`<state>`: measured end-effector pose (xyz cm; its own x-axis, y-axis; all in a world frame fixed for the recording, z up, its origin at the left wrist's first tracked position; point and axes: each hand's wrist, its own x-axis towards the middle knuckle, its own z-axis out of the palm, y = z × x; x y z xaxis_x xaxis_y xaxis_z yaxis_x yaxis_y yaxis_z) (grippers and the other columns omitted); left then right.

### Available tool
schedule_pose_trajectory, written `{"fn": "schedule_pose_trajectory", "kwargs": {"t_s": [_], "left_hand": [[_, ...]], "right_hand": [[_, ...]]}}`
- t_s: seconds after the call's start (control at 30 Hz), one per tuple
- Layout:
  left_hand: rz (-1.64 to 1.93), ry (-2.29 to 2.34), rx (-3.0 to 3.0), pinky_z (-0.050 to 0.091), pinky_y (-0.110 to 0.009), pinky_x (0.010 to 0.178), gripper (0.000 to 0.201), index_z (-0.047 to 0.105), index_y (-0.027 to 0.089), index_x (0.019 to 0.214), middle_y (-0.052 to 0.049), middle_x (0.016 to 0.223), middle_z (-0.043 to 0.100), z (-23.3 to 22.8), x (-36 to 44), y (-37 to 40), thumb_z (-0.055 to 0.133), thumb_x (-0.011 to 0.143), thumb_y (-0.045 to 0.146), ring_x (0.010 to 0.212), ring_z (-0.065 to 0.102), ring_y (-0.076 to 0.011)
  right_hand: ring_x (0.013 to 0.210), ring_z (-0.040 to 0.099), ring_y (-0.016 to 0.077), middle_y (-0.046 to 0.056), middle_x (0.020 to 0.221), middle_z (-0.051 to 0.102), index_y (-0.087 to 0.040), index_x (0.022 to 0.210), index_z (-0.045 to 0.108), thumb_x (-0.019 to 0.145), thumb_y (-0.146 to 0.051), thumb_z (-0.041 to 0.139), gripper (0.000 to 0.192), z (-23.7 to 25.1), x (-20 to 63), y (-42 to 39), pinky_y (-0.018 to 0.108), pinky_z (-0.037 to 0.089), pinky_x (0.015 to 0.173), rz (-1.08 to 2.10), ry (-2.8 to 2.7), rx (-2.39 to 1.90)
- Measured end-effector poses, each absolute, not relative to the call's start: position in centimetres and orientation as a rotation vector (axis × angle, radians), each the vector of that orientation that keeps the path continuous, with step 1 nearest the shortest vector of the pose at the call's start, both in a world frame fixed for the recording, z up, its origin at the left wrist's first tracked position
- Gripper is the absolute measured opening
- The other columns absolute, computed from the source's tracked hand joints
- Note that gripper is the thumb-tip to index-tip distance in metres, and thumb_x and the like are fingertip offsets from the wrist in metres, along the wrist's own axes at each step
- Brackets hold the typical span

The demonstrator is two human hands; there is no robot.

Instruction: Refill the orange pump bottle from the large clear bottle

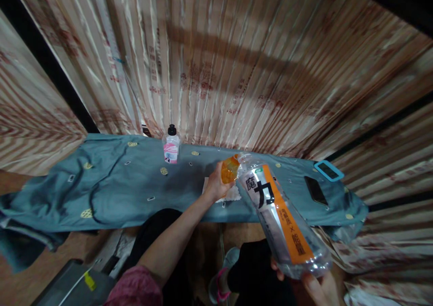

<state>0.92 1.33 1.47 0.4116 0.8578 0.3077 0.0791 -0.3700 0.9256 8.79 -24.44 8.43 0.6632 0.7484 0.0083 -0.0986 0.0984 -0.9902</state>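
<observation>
You have two bottles and one small container in front of you. The large bottle, clear plastic with one silver-and-orange label, is over the front of the table, slanting with its neck away from you and its base close to your body. Your right hand grips that base, fingers on either side. Your left hand, well apart from it, is closed around the small orange container, which meets the large bottle at its neck; you cannot tell how the two mouths line up. The container is see-through, but whether the orange is its wall or its contents cannot be told. Nor can you tell whether liquid sits in the large bottle.

Beneath your left hand lies one white cloth, partly hidden. The second bottle, a black-capped bottle with a pink-and-white label, stands upright near the far edge, to the left; how full it is does not show clearly.

Toward the right end lie one dark phone and, just beyond it, one blue-rimmed device. All this is on one teal tablecloth with yellow motifs. Pleated curtains hang behind.
</observation>
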Motion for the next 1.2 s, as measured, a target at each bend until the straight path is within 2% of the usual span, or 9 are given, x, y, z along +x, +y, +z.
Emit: {"fn": "schedule_pose_trajectory", "kwargs": {"t_s": [0.4,0.73,1.03,1.2], "left_hand": [[1.067,0.824,1.751,0.051,-0.040,0.090,0.072,0.038,0.022,0.126,-0.009,0.116,0.062,1.23,0.97,1.41,0.076,0.065,0.026,0.104,0.063,-0.0260],[1.072,0.814,1.745,0.051,-0.040,0.089,0.071,0.039,0.021,0.125,-0.009,0.113,0.064,1.12,1.02,1.49,0.077,0.064,0.024,0.102,0.064,-0.0255],[1.055,0.837,1.731,0.050,-0.041,0.091,0.072,0.040,0.020,0.124,-0.010,0.116,0.063,1.62,0.96,1.33,0.077,0.063,0.021,0.105,0.063,-0.0267],[1.033,0.837,1.746,0.050,-0.040,0.089,0.070,0.040,0.021,0.124,-0.009,0.113,0.063,1.76,0.83,1.35,0.076,0.064,0.021,0.102,0.064,-0.0254]], "right_hand": [[0.054,0.063,0.0170,0.004,0.065,0.074,-0.022,0.087,0.070,0.063,-0.057,0.076,0.042,8.32,8.85,-24.48,0.024,0.049,0.053,0.728,-0.584,-1.339],[0.055,0.063,0.0177,0.005,0.065,0.074,-0.021,0.085,0.068,0.069,-0.056,0.071,0.039,7.98,8.95,-24.63,0.025,0.048,0.053,0.707,-0.620,-1.360],[0.053,0.062,0.0173,0.004,0.066,0.074,-0.020,0.093,0.068,0.068,-0.056,0.072,0.043,8.26,8.53,-24.41,0.025,0.048,0.053,0.712,-0.599,-1.326],[0.055,0.062,0.0164,0.003,0.068,0.074,-0.023,0.082,0.068,0.069,-0.055,0.072,0.035,8.27,8.37,-24.31,0.024,0.048,0.054,0.720,-0.593,-1.314]]}}
